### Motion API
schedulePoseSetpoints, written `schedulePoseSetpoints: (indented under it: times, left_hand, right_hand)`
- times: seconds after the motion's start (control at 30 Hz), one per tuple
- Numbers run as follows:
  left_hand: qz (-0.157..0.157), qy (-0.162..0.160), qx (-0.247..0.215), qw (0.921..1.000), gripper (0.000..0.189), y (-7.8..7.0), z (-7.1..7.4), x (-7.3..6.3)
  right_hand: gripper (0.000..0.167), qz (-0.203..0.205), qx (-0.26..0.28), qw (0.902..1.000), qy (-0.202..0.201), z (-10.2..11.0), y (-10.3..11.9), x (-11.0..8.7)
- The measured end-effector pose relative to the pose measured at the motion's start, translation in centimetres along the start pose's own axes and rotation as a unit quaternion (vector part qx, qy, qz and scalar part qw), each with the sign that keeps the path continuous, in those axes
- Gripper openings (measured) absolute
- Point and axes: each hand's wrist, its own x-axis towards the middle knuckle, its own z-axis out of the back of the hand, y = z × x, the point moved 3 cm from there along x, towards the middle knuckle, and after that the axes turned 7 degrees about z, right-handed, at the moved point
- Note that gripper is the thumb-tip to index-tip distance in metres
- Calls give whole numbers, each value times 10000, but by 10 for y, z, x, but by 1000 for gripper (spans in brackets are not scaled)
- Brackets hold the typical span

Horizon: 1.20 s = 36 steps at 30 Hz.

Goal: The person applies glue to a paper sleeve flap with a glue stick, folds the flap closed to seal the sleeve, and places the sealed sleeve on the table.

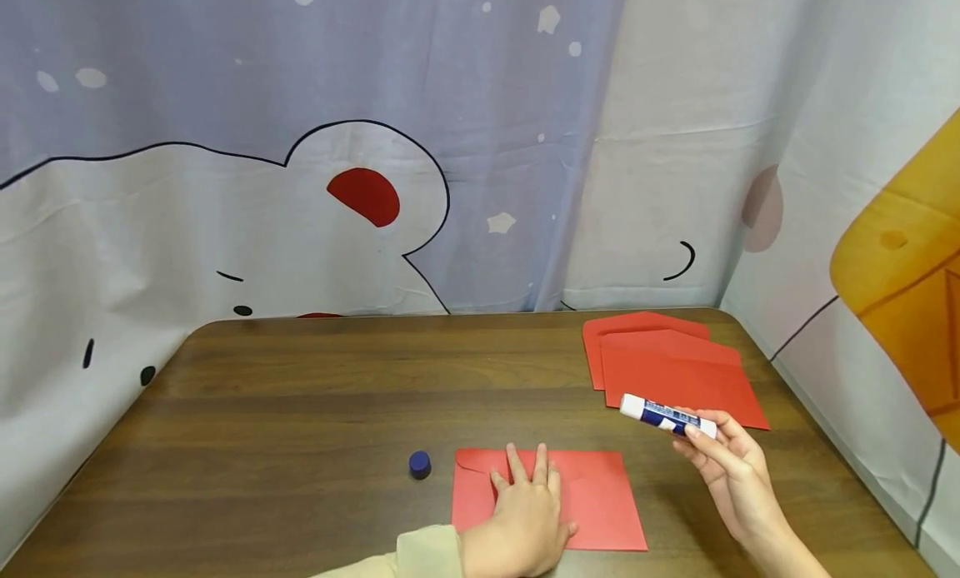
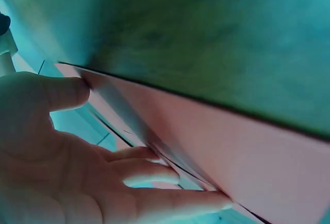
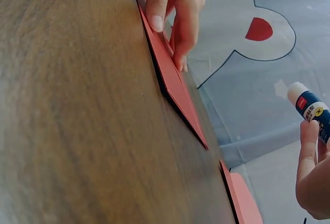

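A red envelope [image 1: 596, 503] lies on the wooden table, its flap edge toward the left side. My left hand [image 1: 525, 511] rests on it with fingers spread and straight; in the left wrist view the fingertips [image 2: 216, 199] touch the red paper. My right hand [image 1: 731, 470] holds a glue stick [image 1: 667, 416] between thumb and fingers, raised to the right of the envelope. The glue stick has a blue label, and its white end points left. Left of the envelope stands a small dark blue cap [image 1: 420, 465].
Overlapping red envelopes [image 1: 675, 374] lie at the table's back right. A printed curtain [image 1: 510, 145] hangs behind the brown table [image 1: 300, 411] and along its sides.
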Motion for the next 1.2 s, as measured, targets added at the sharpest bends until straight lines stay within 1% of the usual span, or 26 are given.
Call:
schedulePoseSetpoints:
  times: [0.07,0.13,0.27,0.37,0.5,0.57,0.6,0.67,0.8,0.87,0.93,1.03,1.2]
  left_hand:
    - [-36,-11,-76,10000,74,3,0,-1]
    - [0,-186,0,9998,73,6,-1,-3]
    - [165,-681,465,9965,73,9,-3,-8]
    - [263,-869,686,9935,75,9,-5,-11]
    - [84,-981,1177,9882,68,10,-6,-12]
    - [-74,-1018,1350,9856,63,13,-6,-13]
    - [-169,-1022,1364,9852,62,15,-5,-13]
    - [-331,-1021,1238,9865,63,20,-4,-14]
    - [-755,-1005,586,9903,66,33,-3,-16]
    - [-973,-990,222,9901,66,39,-3,-17]
    - [-1153,-972,-27,9886,67,44,-2,-17]
    - [-1273,-926,-263,9872,68,49,-3,-17]
    - [-1307,-888,-309,9870,70,48,-5,-17]
  right_hand:
    - [37,15,16,10000,3,0,0,0]
    - [37,27,29,10000,11,0,0,1]
    - [37,25,15,10000,40,-2,-1,2]
    - [37,17,-13,10000,37,-2,-1,2]
    - [37,10,0,10000,-2,-2,-1,1]
    - [37,5,17,10000,-9,-1,-1,1]
    - [37,4,27,10000,-4,-1,-1,1]
    - [38,-12,30,10000,12,-1,-2,1]
    - [38,-4,26,10000,28,-1,-1,2]
    - [37,2,25,10000,12,-1,-1,2]
    - [37,2,44,10000,1,-1,-1,3]
    - [38,-23,50,10000,16,-1,-3,2]
    - [37,-20,52,10000,8,-1,-3,3]
